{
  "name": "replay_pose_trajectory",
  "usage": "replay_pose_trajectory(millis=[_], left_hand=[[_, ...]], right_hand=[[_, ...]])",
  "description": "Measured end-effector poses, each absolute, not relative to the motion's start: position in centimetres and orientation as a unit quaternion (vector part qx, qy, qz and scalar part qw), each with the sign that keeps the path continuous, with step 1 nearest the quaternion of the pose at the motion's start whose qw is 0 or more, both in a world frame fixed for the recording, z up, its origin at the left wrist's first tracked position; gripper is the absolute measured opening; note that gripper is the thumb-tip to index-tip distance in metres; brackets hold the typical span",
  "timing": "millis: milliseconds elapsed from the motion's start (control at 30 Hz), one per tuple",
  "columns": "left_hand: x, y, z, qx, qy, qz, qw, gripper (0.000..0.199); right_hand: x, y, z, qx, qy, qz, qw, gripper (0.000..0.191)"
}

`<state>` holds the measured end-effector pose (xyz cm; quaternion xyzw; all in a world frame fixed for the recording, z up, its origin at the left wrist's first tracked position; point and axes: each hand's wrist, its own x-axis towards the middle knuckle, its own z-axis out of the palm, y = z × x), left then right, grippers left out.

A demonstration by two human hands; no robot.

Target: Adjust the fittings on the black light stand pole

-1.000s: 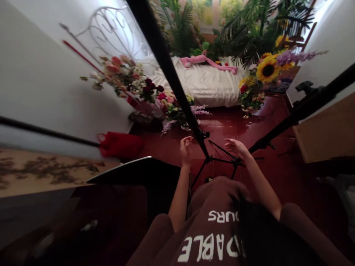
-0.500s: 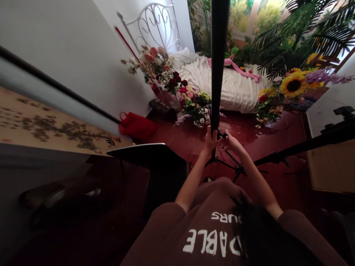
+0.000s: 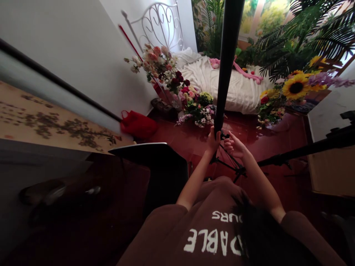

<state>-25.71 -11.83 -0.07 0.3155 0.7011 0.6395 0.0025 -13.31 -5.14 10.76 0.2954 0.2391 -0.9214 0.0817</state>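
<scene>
A thick black stand pole (image 3: 226, 70) rises in front of me, leaning a little to the right at its top. My left hand (image 3: 213, 141) is wrapped around its lower part. On the pole's right side sits a small black clamp knob (image 3: 224, 136). My right hand (image 3: 233, 145) is at this knob, fingers curled and thumb on it. Below the hands, the thin legs (image 3: 226, 163) of the stand spread over the red floor.
Bunches of flowers (image 3: 194, 99) stand before a bed with a white cover (image 3: 235, 92). Sunflowers (image 3: 296, 88) are at right, near another black stand (image 3: 299, 151). A red bag (image 3: 138, 124) lies at left, beyond a dark chair (image 3: 166, 166).
The pole's top has tilted to the right, and my left hand has shifted slightly right with it. My right hand's fingers have curled in more at the knob.
</scene>
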Motion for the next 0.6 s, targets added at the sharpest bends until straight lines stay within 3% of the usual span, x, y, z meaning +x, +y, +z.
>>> replay_pose_trajectory(millis=[133,300,433,600], left_hand=[[-25.7,-11.7,0.0,0.335,0.682,0.651,0.003,0.06],[-25.8,-11.6,0.2,0.344,0.677,0.65,-0.006,0.056],[-25.7,-11.6,0.3,0.347,0.677,0.649,-0.006,0.054],[-25.8,-11.8,0.4,0.354,0.674,0.649,0.0,0.056]], right_hand=[[-13.7,-5.1,10.5,0.291,0.265,-0.919,0.036,0.038],[-14.0,-6.1,8.8,0.338,0.56,-0.751,-0.094,0.016],[-13.6,-6.2,7.2,0.325,0.747,-0.543,-0.206,0.015],[-13.4,-4.8,7.8,0.31,0.767,-0.501,-0.254,0.021]])
